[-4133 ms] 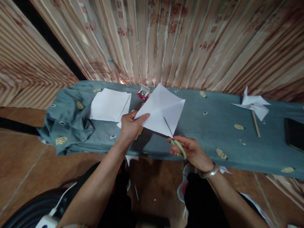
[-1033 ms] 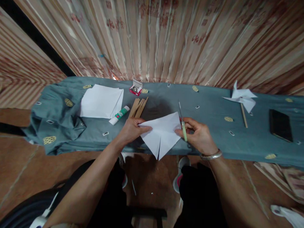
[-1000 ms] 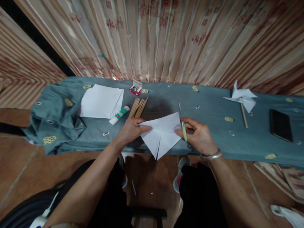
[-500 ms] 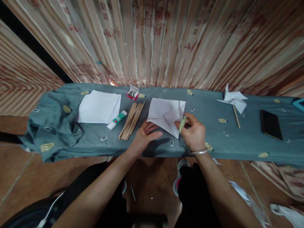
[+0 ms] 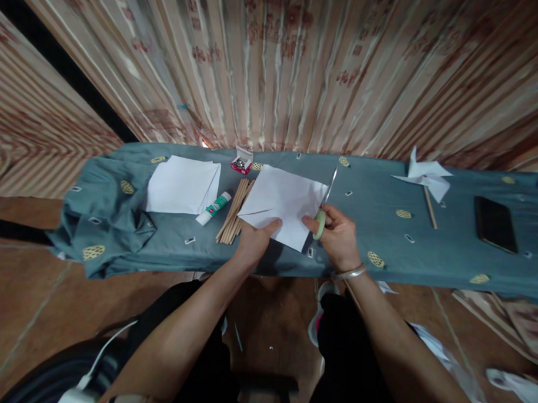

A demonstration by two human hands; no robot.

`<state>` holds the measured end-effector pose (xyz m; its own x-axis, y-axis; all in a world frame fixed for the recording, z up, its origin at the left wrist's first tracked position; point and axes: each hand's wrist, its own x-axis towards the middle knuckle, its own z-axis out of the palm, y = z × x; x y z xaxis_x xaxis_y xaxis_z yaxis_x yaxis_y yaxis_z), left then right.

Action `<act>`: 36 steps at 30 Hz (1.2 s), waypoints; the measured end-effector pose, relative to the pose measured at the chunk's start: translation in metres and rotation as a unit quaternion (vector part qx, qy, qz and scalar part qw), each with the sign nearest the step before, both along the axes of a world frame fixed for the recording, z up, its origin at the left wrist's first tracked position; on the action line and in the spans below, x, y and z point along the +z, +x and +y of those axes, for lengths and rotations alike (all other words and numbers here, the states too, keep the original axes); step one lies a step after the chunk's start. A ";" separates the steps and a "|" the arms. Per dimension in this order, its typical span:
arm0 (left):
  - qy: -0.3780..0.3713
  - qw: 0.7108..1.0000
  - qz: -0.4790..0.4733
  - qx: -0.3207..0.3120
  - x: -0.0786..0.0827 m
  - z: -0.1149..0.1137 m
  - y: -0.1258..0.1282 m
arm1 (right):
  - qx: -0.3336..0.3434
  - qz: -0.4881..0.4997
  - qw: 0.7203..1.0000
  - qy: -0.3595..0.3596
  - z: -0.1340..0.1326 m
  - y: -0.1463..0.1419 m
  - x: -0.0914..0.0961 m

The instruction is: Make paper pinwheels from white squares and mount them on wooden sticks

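Blue-green cloth (image 5: 375,199) separates paper (image 5: 284,193) and pinwheel (image 5: 429,173), well apart; near its front edge (image 5: 288,274), your left hand (image 5: 253,243) pinches the paper, your right hand (image 5: 339,239) grips scissors (image 5: 320,224).

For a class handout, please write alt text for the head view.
The left hand and right hand hold slit white paper; the right also grips green-handled scissors. On the patterned cloth lie stacked paper, a glue stick, wooden sticks and a paper pinwheel.

A slit white sheet (image 5: 287,190) in left grip (image 5: 254,242) and right grip (image 5: 339,239) — green-handled scissors (image 5: 320,225) also in the latter
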<state>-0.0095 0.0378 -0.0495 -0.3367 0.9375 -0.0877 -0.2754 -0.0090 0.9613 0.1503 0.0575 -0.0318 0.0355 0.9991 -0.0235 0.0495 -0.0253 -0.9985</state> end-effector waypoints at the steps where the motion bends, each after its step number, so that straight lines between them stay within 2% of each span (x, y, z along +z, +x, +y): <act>1: -0.002 1.000 0.002 0.001 0.000 0.001 -0.001 | 0.007 0.000 1.000 -0.003 -0.001 0.000 0.000; 9: 0.010 1.000 -0.006 -0.013 0.010 0.010 -0.010 | 0.074 0.000 0.997 -0.023 -0.011 -0.005 -0.001; 14: 0.038 0.999 -0.004 0.035 0.011 0.024 -0.026 | 0.151 -0.040 0.987 -0.039 -0.025 -0.004 0.009; 19: 0.054 0.996 0.009 0.077 0.017 0.033 -0.043 | 0.261 -0.062 0.960 -0.076 -0.043 -0.005 0.005; 23: 0.065 0.993 0.038 0.091 0.020 0.034 -0.047 | 0.342 -0.091 0.931 -0.092 -0.050 -0.007 -0.003; 31: 0.074 0.994 0.059 0.049 0.005 0.038 -0.039 | 0.356 -0.101 0.924 -0.099 -0.047 -0.008 -0.008; 36: 0.075 0.992 0.080 0.058 0.008 0.035 -0.035 | 0.355 -0.104 0.923 -0.101 -0.046 -0.008 -0.006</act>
